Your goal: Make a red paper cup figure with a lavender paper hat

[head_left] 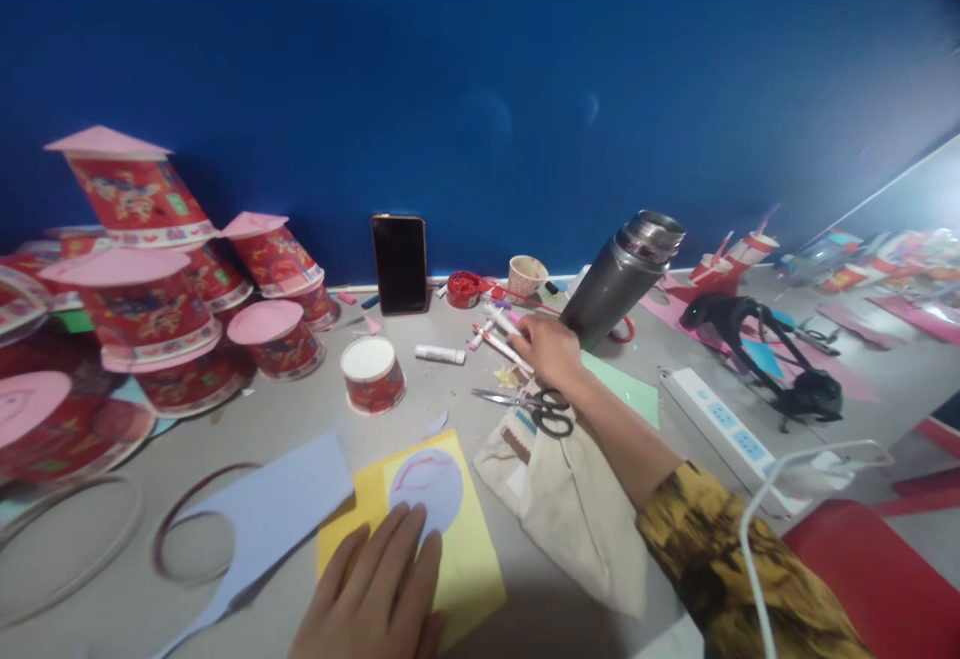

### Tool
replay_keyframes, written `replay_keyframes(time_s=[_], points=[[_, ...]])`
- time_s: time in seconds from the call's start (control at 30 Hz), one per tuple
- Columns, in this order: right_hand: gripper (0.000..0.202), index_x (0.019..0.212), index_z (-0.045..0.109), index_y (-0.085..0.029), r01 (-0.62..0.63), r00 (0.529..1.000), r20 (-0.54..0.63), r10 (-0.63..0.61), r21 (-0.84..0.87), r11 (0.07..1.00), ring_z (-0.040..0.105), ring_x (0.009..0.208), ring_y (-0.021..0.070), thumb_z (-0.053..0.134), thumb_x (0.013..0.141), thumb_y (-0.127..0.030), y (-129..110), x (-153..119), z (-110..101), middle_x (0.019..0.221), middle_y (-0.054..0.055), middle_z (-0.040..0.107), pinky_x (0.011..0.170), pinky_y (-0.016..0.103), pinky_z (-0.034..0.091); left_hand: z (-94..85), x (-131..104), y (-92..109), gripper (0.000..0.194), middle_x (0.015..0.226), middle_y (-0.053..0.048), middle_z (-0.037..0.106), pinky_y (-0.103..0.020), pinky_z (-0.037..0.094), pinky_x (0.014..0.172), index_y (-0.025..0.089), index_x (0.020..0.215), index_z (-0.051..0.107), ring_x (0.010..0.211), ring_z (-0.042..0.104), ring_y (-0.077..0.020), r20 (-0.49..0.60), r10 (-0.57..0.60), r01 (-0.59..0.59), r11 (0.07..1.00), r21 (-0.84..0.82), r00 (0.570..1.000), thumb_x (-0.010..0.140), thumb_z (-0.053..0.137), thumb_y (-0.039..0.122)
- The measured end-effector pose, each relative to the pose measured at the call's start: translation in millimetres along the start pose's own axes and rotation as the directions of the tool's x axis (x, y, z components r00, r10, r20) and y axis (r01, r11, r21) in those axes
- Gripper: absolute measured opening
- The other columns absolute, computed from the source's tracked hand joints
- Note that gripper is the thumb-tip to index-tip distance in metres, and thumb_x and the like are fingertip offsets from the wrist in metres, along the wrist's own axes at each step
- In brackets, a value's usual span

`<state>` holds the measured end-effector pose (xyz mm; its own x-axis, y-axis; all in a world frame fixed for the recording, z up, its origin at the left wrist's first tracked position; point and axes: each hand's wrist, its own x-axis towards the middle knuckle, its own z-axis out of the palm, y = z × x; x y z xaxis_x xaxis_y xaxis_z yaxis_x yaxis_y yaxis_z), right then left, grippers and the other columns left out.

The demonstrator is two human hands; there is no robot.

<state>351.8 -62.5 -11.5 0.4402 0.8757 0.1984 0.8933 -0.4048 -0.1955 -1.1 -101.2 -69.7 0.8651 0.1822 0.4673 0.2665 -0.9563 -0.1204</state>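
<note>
My left hand (379, 589) lies flat, fingers stretched out, its fingertips on the lower edge of a pale purple paper circle (439, 494). A reddish curved outline is drawn on that circle, which rests on yellow paper (471, 579). Farther off, my right hand (549, 347) has its fingers curled down among several crayons or markers (501, 321); whatever lies between the fingertips is hidden. Black-handled scissors (553, 413) lie below that wrist, on a cream cloth pouch (581, 514). Left of the yellow paper is a cut purple sheet (281, 499).
Stacked red paper cups (146, 309) with pink tops crowd the left. A phone (400, 264) leans on the blue wall. A single cup (373, 375), a glue stick (440, 354), a steel flask (619, 279), a power strip (720, 429) and a black strapped device (772, 359) also stand or lie here.
</note>
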Motion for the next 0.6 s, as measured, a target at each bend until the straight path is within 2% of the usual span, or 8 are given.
replay_keyframes(time_s=[0.07,0.13,0.23,0.3,0.4,0.47,0.53,0.6], points=[[0.020,0.103,0.072,-0.019,0.017,0.999,-0.036,-0.016,0.034,0.999,0.064,0.106,0.0276,0.056,0.099,-0.031,-7.2,-11.5,-12.8,0.111,0.013,0.073,0.086,0.034,0.048,-10.0,6.4,9.3,0.029,0.128,-0.011,0.074,-0.044,0.043,0.105,0.020,0.122,0.067,0.121,0.065,-0.0279,0.014,-0.124,0.125,0.989,-0.076,0.992,0.096,0.056,0.027],[0.021,0.104,0.072,-0.019,0.132,0.987,-0.116,-0.109,0.214,0.968,0.066,0.093,0.0250,0.059,0.097,-0.033,-19.4,-30.0,-28.1,0.098,0.009,0.073,0.082,0.033,0.047,-16.6,12.0,18.6,0.027,0.128,-0.012,0.074,-0.047,0.043,0.106,0.019,0.119,0.067,0.122,0.065,-0.0290,0.034,-0.227,0.230,0.963,-0.143,0.973,0.095,0.055,0.023],[0.043,0.136,0.061,-0.023,0.184,0.962,0.055,-0.268,0.596,0.781,0.060,0.062,0.0151,0.062,0.093,-0.029,-41.7,-66.0,-49.7,0.075,-0.003,0.070,0.065,0.027,0.046,-20.9,17.3,25.9,0.028,0.129,-0.012,0.073,-0.048,0.043,0.106,0.019,0.117,0.068,0.122,0.064,-0.0300,0.134,-0.266,0.286,0.944,-0.164,0.955,0.091,0.061,0.025],[0.044,0.138,0.061,-0.026,0.104,0.879,0.213,-0.427,0.789,0.606,0.059,0.058,0.0125,0.059,0.094,-0.026,-53.9,-88.6,-58.1,0.072,-0.005,0.070,0.060,0.024,0.046,-22.3,19.5,27.1,0.029,0.130,-0.012,0.073,-0.048,0.044,0.106,0.018,0.116,0.069,0.123,0.064,-0.0305,0.196,-0.281,0.311,0.939,-0.149,0.940,0.089,0.065,0.027],[0.028,0.117,0.074,-0.024,-0.081,0.778,0.331,-0.533,0.895,0.438,0.063,0.066,0.0131,0.062,0.095,-0.035,-62.8,-109.0,-58.5,0.080,0.001,0.072,0.059,0.023,0.049,-23.9,22.4,28.2,0.029,0.132,-0.013,0.072,-0.050,0.044,0.106,0.018,0.115,0.070,0.125,0.063,-0.0318,0.269,-0.289,0.327,0.938,-0.110,0.919,0.089,0.067,0.030],[0.047,0.124,0.071,-0.023,-0.191,0.728,0.341,-0.595,0.934,0.302,0.065,0.074,0.0149,0.078,0.083,-0.046,-64.6,-113.8,-52.5,0.095,0.005,0.072,0.064,0.027,0.054,-24.7,24.2,29.5,0.030,0.134,-0.014,0.070,-0.051,0.044,0.106,0.017,0.116,0.070,0.127,0.062,-0.0329,0.283,-0.279,0.317,0.943,-0.097,0.917,0.090,0.068,0.034],[0.072,0.131,0.067,-0.024,-0.236,0.739,0.311,-0.598,0.950,0.202,0.063,0.076,0.0147,0.091,0.068,-0.049,-67.2,-116.4,-42.6,0.101,0.005,0.068,0.068,0.029,0.057,-25.4,25.3,30.6,0.033,0.135,-0.015,0.070,-0.052,0.044,0.106,0.017,0.117,0.070,0.128,0.061,-0.0340,0.284,-0.270,0.307,0.947,-0.093,0.920,0.091,0.069,0.036],[0.060,0.122,0.070,-0.024,-0.209,0.828,0.280,-0.487,0.958,0.196,0.060,0.069,0.0122,0.091,0.070,-0.047,-72.0,-120.2,-29.1,0.091,0.002,0.066,0.064,0.027,0.055,-25.9,25.5,31.1,0.034,0.135,-0.016,0.069,-0.052,0.043,0.106,0.017,0.119,0.069,0.130,0.060,-0.0345,0.300,-0.267,0.305,0.948,-0.088,0.916,0.091,0.069,0.036]])
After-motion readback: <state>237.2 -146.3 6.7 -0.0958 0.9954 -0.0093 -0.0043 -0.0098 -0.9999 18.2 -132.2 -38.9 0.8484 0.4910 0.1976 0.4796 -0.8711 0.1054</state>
